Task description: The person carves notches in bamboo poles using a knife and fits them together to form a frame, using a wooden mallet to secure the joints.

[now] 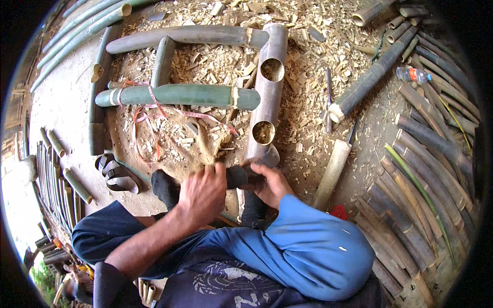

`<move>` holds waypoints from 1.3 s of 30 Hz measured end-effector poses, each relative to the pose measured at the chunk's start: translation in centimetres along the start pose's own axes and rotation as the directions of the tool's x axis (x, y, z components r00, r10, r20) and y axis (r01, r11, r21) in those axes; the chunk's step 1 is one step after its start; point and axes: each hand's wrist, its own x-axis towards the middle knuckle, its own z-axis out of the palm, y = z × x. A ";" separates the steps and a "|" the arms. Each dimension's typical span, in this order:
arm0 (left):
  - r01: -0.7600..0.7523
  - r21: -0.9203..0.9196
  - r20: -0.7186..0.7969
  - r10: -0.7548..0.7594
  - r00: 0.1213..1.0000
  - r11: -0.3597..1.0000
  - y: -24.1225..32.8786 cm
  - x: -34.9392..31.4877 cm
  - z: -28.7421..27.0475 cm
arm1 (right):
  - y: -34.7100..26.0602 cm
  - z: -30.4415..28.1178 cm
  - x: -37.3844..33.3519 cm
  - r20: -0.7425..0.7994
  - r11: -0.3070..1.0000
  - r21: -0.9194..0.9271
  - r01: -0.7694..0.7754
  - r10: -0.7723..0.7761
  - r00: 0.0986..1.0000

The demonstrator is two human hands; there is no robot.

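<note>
My left hand (200,195) is closed in a fist above my folded legs, slightly blurred; what lies inside its fingers is hidden. Right beside it, a short dark bamboo piece (236,177) runs across to my right hand (272,185), whose fingers and thumb close around its other end. Just beyond my hands lies the near end of a thick bamboo post (268,97) with two round holes cut in it. A green bamboo rail (205,96) and a greyish rail (205,35) reach left from this post to a second post (96,110). A short bamboo upright (163,61) links the rails.
Wood chips (308,56) cover the ground. A pink tape (154,108) loops over the green rail. A coiled dark strap (117,174) lies left. To the right are a thin metal tool (328,97), a pale bamboo length (333,174), a bottle (413,75) and stacked bamboo (411,205).
</note>
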 end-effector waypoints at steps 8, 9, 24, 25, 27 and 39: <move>-0.191 0.113 0.176 0.169 0.970 0.975 -3.7 11.2 -10.4 | -1.1 2.8 5.3 0.144 0.891 0.453 -0.031 -0.039 0.989; -0.163 0.068 0.265 0.139 0.954 0.984 -4.2 11.6 -10.4 | -1.1 2.6 5.5 0.126 0.904 0.426 -0.037 -0.018 0.992; 0.286 -0.675 0.262 -0.142 0.955 0.680 3.5 2.4 9.3 | -6.2 0.4 2.5 -0.380 0.709 -0.627 -0.322 0.082 0.921; 0.306 -0.720 0.255 -0.173 0.951 0.623 5.4 1.8 10.5 | -6.0 -0.7 2.4 -0.415 0.607 -0.720 -0.337 0.012 0.910; 0.376 -0.776 0.257 -0.290 0.922 0.506 8.2 1.3 9.1 | -5.7 -0.8 1.1 -0.271 0.419 -0.890 -0.180 -0.168 0.948; 0.295 -0.320 0.037 -0.299 0.953 0.900 -6.3 7.3 2.6 | -1.2 1.7 7.3 -0.064 0.990 -0.135 0.039 -0.048 0.997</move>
